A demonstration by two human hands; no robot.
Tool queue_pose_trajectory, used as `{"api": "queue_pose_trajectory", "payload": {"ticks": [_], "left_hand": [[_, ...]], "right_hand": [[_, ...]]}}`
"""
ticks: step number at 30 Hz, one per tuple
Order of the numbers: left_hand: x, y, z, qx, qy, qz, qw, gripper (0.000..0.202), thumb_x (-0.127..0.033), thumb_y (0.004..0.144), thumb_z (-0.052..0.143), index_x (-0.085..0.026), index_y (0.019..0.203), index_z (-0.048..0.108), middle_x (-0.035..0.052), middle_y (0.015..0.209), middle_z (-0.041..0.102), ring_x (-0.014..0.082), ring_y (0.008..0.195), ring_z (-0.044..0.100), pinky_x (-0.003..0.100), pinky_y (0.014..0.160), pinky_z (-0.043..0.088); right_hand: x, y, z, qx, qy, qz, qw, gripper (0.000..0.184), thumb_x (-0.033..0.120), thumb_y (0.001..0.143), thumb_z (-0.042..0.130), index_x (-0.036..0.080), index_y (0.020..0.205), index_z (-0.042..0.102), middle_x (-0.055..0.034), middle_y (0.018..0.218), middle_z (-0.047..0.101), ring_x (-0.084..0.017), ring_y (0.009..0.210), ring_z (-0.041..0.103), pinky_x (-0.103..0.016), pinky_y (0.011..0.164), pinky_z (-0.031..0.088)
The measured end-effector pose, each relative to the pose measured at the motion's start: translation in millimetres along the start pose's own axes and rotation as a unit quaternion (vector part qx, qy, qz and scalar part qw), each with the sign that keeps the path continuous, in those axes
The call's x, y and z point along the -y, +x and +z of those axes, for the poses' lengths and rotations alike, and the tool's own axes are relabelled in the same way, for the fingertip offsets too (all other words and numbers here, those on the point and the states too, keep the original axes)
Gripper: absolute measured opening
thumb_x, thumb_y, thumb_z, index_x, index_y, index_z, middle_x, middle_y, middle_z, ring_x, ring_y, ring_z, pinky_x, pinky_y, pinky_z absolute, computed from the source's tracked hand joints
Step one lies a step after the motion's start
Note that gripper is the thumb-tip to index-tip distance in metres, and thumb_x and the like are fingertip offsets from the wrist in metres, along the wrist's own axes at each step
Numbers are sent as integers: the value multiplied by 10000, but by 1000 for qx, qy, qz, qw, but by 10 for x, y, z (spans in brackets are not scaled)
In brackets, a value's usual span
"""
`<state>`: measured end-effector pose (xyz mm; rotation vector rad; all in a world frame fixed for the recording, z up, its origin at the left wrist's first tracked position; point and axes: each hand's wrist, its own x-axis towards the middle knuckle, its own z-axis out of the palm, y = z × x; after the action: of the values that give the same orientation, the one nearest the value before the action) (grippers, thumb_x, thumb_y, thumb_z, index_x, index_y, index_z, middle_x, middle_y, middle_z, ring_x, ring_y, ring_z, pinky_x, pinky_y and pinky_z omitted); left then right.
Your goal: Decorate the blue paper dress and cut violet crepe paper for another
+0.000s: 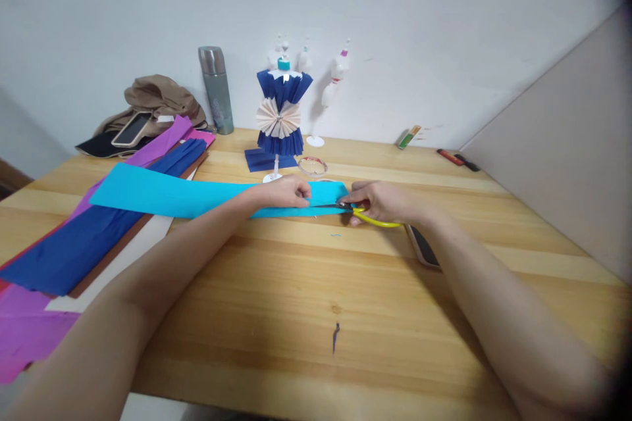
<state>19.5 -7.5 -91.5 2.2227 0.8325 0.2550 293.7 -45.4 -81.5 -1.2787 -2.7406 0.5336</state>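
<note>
A long strip of bright blue crepe paper (162, 191) lies across the table, its left end resting over other coloured sheets. My left hand (286, 191) is closed on the strip toward its right part, fingers curled at the paper. Yellow-handled scissors (378, 219) are in my right hand (375, 200), which is closed round them at the strip's right end. The blades point left along the paper, toward my left hand. Whether they are cutting at this instant is hard to make out.
Behind the strip stands a small mannequin in a dark blue pleated paper dress (281, 92). A flask (216, 92), a brown cap (158, 102) with a phone (132, 129), and dark blue paper (59, 250) are at left. Another phone (422, 247) lies under my right forearm.
</note>
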Motion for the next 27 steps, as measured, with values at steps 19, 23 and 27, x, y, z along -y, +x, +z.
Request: {"api": "queue_pose_trajectory", "payload": {"ticks": [19, 23, 27], "left_hand": [[12, -53, -144, 29, -8, -52, 998, 220, -249, 730, 684, -163, 929, 726, 39, 899, 735, 185, 850, 659, 267, 739, 474], [-3, -100, -272, 58, 43, -42, 997, 245, -297, 753, 683, -152, 943, 731, 48, 926, 739, 181, 847, 655, 261, 735, 469], [10, -150, -389, 98, 100, -33, 990, 216, -328, 759, 659, -139, 850, 711, 34, 828, 701, 157, 769, 612, 248, 683, 432]], "right_hand": [[19, 8, -5, -1, 1, -2, 1000, 252, 365, 777, 756, 218, 972, 816, -32, 802, 607, -144, 653, 517, -274, 632, 390], [22, 13, -10, 3, -2, 4, 1000, 244, 380, 780, 745, 219, 950, 813, -30, 796, 601, -147, 661, 516, -275, 638, 386], [41, 9, -18, 6, -6, 3, 1000, 287, 381, 787, 731, 187, 983, 810, -39, 815, 602, -148, 673, 509, -282, 655, 377]]}}
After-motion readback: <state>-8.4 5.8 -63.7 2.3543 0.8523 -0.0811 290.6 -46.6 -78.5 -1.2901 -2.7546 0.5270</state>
